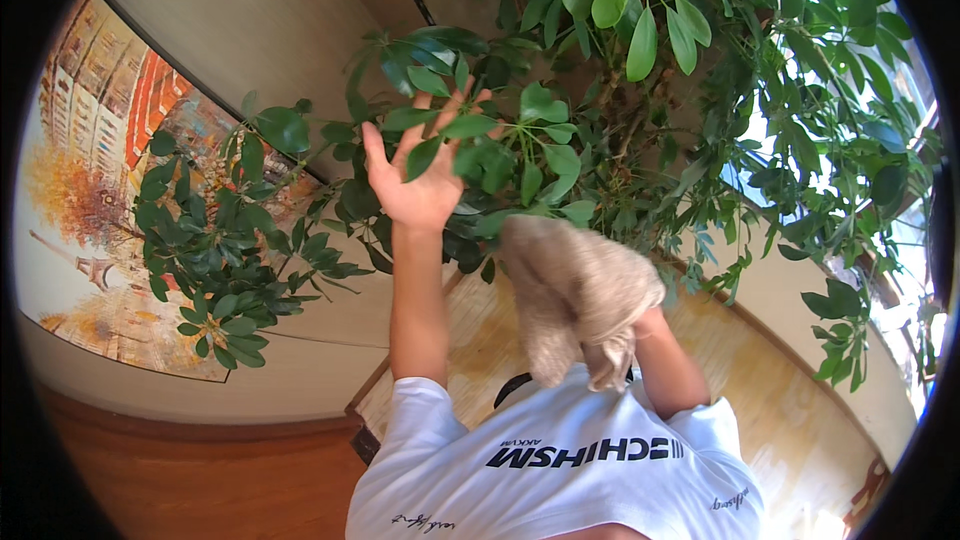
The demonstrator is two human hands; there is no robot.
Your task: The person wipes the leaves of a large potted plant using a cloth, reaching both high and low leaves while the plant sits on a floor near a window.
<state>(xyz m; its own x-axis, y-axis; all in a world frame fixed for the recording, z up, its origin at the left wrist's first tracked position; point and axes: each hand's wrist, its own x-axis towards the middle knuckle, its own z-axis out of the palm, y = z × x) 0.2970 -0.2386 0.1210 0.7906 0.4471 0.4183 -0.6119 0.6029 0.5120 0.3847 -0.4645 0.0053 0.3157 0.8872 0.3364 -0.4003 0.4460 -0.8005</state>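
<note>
My left hand point(421, 165) is raised palm up among the glossy green leaves of an umbrella plant point(551, 165), fingers spread, with some leaves lying across its palm and fingertips. A blurred, crumpled beige-brown cloth point(581, 289) is bunched over my right hand point(646, 319), which is mostly hidden beneath it. The cloth hangs in loose folds in front of my white printed shirt, just below the plant's lower leaves. Whether the cloth touches any leaf cannot be told.
A framed painting of buildings and a tower point(94, 240) hangs on the wall at left, partly covered by a leafy branch point(217, 255). More foliage reaches the bright window point(900, 315) at right. Below are a light wood-patterned surface point(772, 382) and a reddish-brown wooden floor point(210, 472).
</note>
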